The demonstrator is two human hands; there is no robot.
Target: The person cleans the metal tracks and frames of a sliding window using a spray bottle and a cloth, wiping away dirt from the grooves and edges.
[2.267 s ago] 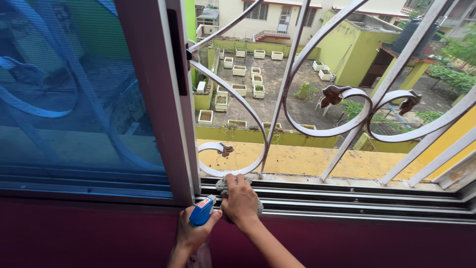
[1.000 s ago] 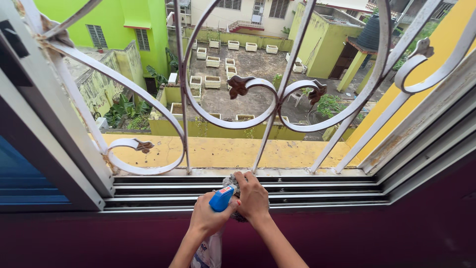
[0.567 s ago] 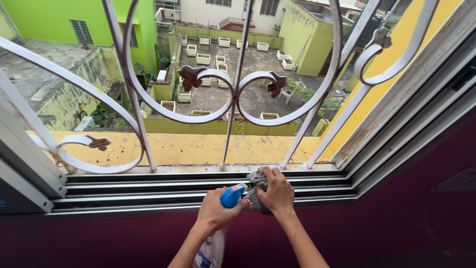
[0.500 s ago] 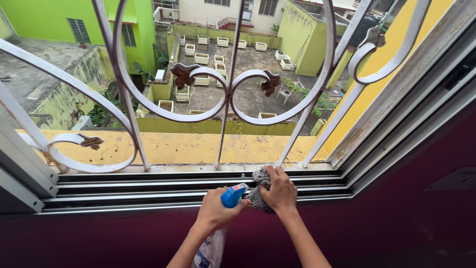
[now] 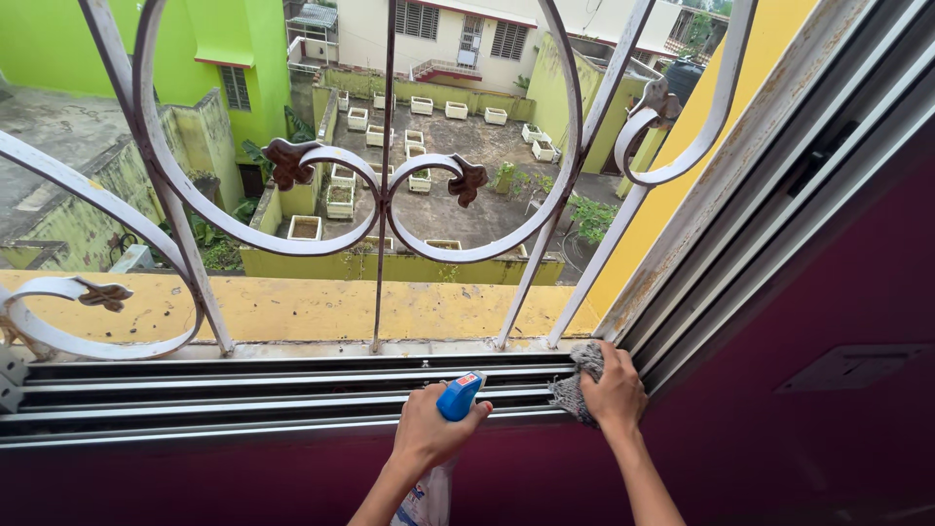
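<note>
Both my hands at the window track, rag jammed in the far right corner.

My left hand [image 5: 427, 435] is clenched around the spray bottle [image 5: 440, 458], its blue nozzle aimed at the rails; my right hand [image 5: 614, 394] grips the grey rag [image 5: 577, 378], pressing it into the sliding track [image 5: 243, 390] where the sill meets the frame [image 5: 740, 185]. Beyond, the white grille [image 5: 385, 195] — open gaps above a courtyard. If my grip slackens as I push outward, I judge the rag could slip through those gaps and drop.
</note>
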